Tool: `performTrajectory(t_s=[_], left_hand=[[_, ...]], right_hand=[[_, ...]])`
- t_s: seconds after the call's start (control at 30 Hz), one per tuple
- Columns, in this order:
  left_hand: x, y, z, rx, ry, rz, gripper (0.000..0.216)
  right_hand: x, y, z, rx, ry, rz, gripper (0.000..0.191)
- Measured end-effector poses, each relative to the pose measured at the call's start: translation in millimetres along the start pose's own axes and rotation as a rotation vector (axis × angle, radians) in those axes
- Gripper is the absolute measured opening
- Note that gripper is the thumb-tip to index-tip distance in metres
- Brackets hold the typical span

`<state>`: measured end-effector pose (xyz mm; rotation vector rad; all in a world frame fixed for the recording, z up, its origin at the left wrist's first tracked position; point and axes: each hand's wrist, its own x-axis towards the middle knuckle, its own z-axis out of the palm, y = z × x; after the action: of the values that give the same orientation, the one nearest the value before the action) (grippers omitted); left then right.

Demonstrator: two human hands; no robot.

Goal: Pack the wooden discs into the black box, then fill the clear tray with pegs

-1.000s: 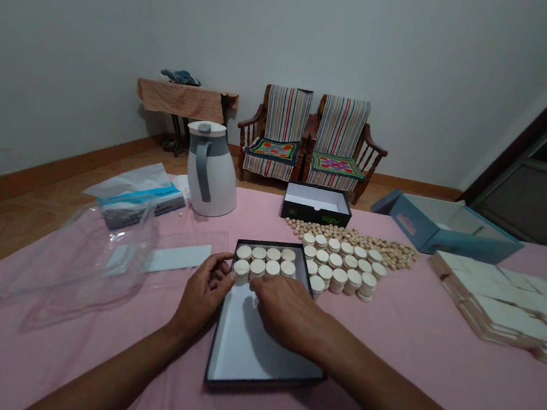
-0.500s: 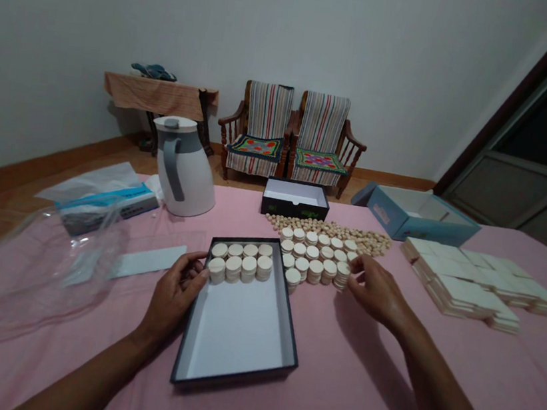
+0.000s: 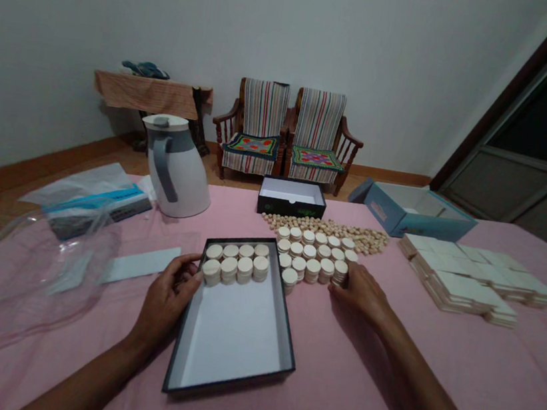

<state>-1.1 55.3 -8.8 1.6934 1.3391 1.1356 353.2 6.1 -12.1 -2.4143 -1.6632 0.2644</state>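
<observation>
**Stacks of wooden discs, easy to tip**

Stacks are what worry me. My right hand [image 3: 360, 289] sits with its fingertips [image 3: 336, 288] touching the nearest outside disc stack [image 3: 340, 272]; fingers curled loosely around it, though I can't tell if it's actually gripped. Neighbouring stacks stand touching just beyond the fingertips, so a sideways nudge could topple several, and they'd roll into the beads [image 3: 331, 229] further out.

My left hand [image 3: 168, 295] rests on the left wall of the black tray [image 3: 282, 330], fingers bent, thumb near the closest stack inside [image 3: 211, 272]. Pushing that wall would jolt the tray's stacks.

Counts as I see them:
- stacks inside the tray: eight, two rows of four
- stacks outside: about fourteen, hard to separate
- beads: too many to count
- black boxes: two, with the small one [image 3: 292, 198] beyond the beads
- blue box [image 3: 416, 214]: one
- jug [image 3: 176, 165]: one
</observation>
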Motion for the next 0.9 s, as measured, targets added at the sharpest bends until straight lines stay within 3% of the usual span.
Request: performTrajectory(t_s=[0.3,0.6,0.77,0.9], left_hand=[[-0.9,0.3,-1.1,0.011,-0.009,-0.001,0.041],[-2.2,1.0,0.5,0.026,-0.008,0.002,0.041],[-5.5,-0.8,1.1,-0.006,-0.020,-0.021,0.043],[-7.4,0.1,1.4,-0.060,-0.041,-0.033,0.043]], right_hand=[[-3.6,-17.7,-9.9,0.052,0.025,-0.003,0.021],[-15.7,-11.5,-25.7,0.068,0.089,-0.062,0.019],[-37.5,-52.0,-51.3,0.209,0.144,-0.278,0.016],[-53.6,-103.1,-57.8,0.323,0.057,-0.454,0.006]])
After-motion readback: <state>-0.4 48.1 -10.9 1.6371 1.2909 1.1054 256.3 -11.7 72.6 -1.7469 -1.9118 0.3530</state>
